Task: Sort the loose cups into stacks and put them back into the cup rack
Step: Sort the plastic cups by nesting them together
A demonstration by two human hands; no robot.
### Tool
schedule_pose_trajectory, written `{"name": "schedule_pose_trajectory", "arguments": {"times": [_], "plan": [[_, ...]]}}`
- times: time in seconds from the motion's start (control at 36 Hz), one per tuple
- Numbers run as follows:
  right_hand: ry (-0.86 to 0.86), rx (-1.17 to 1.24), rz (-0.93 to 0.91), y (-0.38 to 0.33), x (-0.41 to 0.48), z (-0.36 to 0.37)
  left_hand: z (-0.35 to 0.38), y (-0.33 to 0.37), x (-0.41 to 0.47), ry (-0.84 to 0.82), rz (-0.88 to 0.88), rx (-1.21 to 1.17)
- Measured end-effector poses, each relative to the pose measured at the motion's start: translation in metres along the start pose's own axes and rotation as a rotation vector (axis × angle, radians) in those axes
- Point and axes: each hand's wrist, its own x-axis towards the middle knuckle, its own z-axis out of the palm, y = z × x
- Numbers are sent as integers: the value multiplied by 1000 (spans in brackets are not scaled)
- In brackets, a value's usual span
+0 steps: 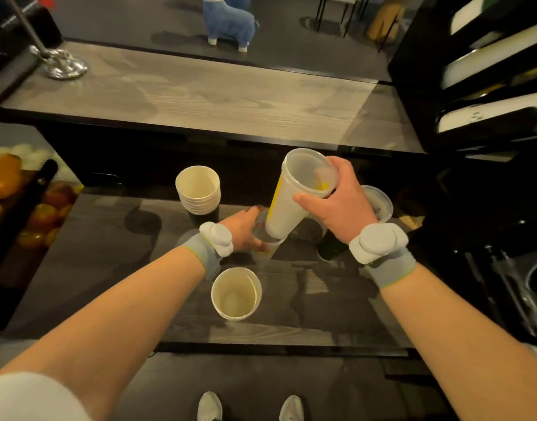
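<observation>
My right hand [341, 199] grips a tall frosted plastic cup with a yellow stripe [291, 202] by its rim, tilted, its base resting in the mouth of a clear plastic cup [265, 249] that my left hand [243, 227] holds on the dark worktop [109, 268]. A stack of paper cups with a dark outside [199, 192] stands at the back. A single paper cup [235, 293] stands near me. Behind my right hand are a dark green cup [331, 247] and a clear cup [379, 205]. The black cup rack [485, 95] with white cup stacks is at upper right.
A raised wooden counter [200, 95] runs behind the worktop, with a chrome stand [61, 63] on its left end. Oranges and other fruit [15, 189] lie at the left. A sink with metal fittings [531, 284] is at the right edge.
</observation>
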Motion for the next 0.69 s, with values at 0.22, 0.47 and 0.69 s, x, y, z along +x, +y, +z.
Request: {"name": "schedule_pose_trajectory", "arguments": {"times": [0.22, 0.47, 0.69], "plan": [[41, 78, 20, 4, 3, -3, 5, -2, 5, 20, -20, -56], [62, 97, 17, 4, 3, -10, 3, -7, 2, 63, -36, -49], [54, 75, 9, 5, 3, -9, 4, -1, 4, 64, -22, 16]]}}
